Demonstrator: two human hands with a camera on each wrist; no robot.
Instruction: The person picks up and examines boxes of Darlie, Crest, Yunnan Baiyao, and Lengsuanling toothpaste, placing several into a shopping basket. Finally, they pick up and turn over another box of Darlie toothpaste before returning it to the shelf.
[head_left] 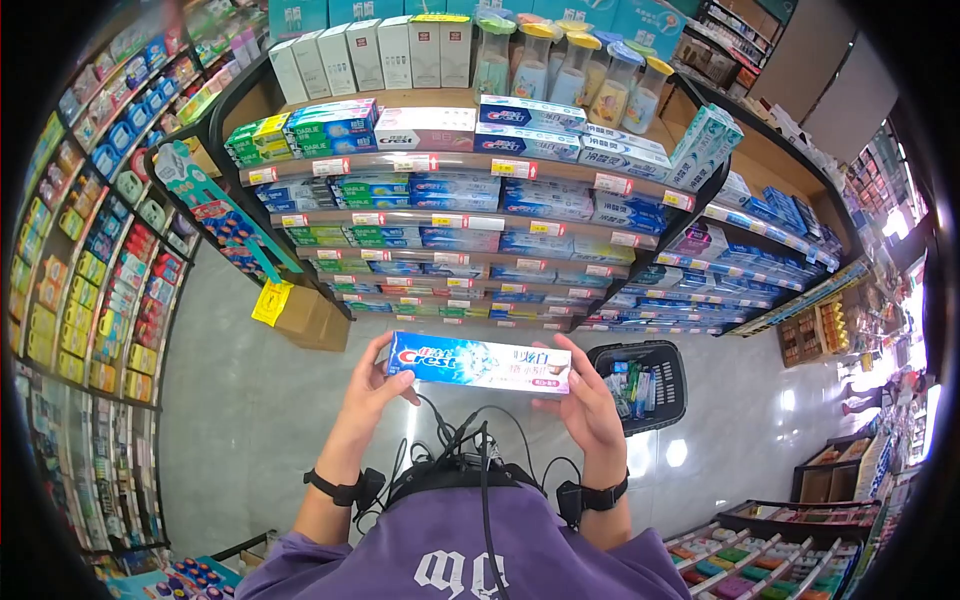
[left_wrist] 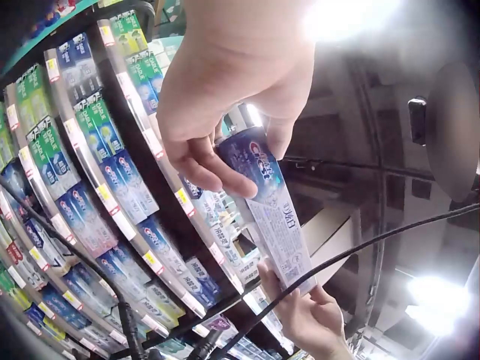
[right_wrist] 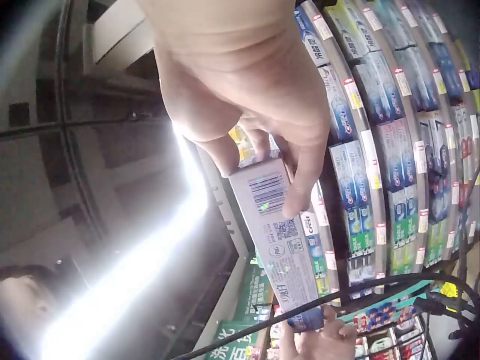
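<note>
A blue and white Crest toothpaste box (head_left: 480,362) is held level between both hands in the head view, its printed front facing up. My left hand (head_left: 374,388) grips the blue end, thumb on the front edge. At the white end, my right hand (head_left: 590,402) holds the box between thumb and fingers. The left wrist view shows the left hand (left_wrist: 232,97) pinching the box (left_wrist: 277,217) by its dark blue end. In the right wrist view the right hand (right_wrist: 251,90) pinches the end near the barcode of the box (right_wrist: 274,232).
Shelves of toothpaste boxes (head_left: 460,240) stand in front, with cups and white cartons on top. A black basket (head_left: 682,385) holding several packages sits on the floor at the right. A cardboard box (head_left: 310,318) stands at the left. Black cables (head_left: 487,450) hang by the body.
</note>
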